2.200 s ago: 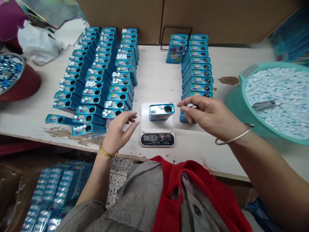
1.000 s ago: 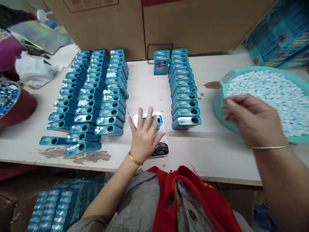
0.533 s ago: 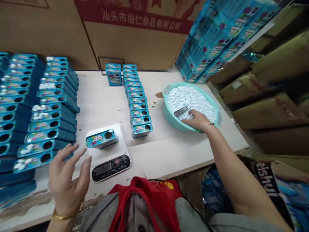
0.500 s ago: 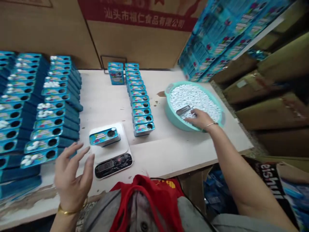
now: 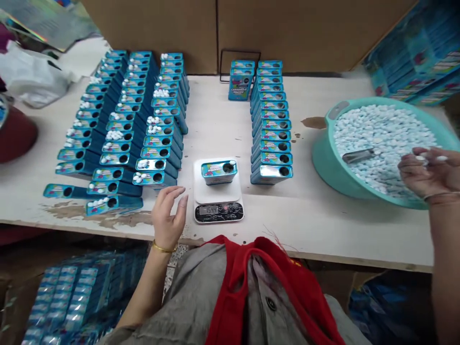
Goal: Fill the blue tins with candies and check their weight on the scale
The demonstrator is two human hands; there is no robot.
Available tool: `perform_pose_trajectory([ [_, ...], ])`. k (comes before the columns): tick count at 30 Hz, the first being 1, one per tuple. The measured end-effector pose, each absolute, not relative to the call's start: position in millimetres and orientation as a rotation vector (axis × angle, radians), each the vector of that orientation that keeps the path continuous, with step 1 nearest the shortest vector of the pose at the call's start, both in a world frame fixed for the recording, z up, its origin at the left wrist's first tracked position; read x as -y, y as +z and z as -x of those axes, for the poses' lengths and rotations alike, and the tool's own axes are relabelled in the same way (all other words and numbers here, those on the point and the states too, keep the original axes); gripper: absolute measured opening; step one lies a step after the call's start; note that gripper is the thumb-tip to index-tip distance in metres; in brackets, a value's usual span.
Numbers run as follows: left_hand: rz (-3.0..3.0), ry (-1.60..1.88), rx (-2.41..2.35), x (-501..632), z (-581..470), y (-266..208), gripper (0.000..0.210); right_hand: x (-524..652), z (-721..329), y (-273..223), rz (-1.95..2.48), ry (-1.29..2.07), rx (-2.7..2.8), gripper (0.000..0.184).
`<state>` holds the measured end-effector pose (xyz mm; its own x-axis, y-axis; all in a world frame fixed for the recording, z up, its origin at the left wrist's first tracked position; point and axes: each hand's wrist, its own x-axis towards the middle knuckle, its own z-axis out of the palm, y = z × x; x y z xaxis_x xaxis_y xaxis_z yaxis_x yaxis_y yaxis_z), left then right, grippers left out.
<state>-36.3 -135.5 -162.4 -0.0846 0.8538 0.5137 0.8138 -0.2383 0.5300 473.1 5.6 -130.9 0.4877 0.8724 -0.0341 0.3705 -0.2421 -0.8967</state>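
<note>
A blue candy tin (image 5: 215, 175) stands upright on a white digital scale (image 5: 235, 194), one white candy by its round hole. Just left of the scale, my left hand (image 5: 168, 215) is raised with fingers apart, holding nothing. Over the right side of a turquoise basin (image 5: 354, 187), my right hand (image 5: 427, 172) is closed on a few white candies (image 5: 422, 158), palm turned up. Loose white candies (image 5: 388, 127) fill the basin. Among them lies a metal scoop (image 5: 359, 155), apart from my fingers.
Rows of blue tins (image 5: 122, 125) stand on the left, many with candies on top. Another row of tins (image 5: 271, 134) runs right of the scale. A cardboard box (image 5: 305, 38) walls off the back. A white plastic bag (image 5: 36, 76) and a dark red container (image 5: 16, 132) sit far left.
My right hand has lifted from the candies near the scoop, turned over and now holds a few. The camera view has swung left. My left hand stays open beside the scale.
</note>
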Motion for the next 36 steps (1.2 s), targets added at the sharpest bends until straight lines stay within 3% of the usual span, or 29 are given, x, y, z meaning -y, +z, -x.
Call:
perform_pose_trajectory([
  [3,-2.159,1.264,-1.83,128,29,-158,0.022,-6,-422,-104,1.69,1.236,0.94,0.029],
  [6,-2.385,1.197,-1.627,110,13,-147,0.036,-5,-352,-81,1.527,1.482,1.052,0.034],
  [12,-2.632,0.938,-1.477,71,-17,-131,0.044,0,-252,-72,1.356,1.763,1.18,0.036],
  [17,-2.611,0.896,-1.419,63,-15,-134,0.023,11,-233,-84,1.309,1.885,1.179,0.035],
  [19,-2.555,0.963,-1.462,66,-8,-133,0.024,21,-231,-88,1.309,1.948,1.13,0.036],
  [23,-2.584,0.733,-1.479,62,6,-123,0.042,52,-231,-108,1.277,2.177,0.961,0.038],
  [26,-2.642,0.489,-1.409,31,13,-111,0.031,73,-231,-143,1.263,2.28,0.847,0.044],
  [31,-2.683,0.466,-1.469,-86,8,-99,0.028,91,-236,-196,1.327,2.234,0.737,0.054],
  [36,-2.693,0.269,-1.576,-209,-17,-124,0.033,97,-243,-219,1.329,2.226,0.585,0.055],
])
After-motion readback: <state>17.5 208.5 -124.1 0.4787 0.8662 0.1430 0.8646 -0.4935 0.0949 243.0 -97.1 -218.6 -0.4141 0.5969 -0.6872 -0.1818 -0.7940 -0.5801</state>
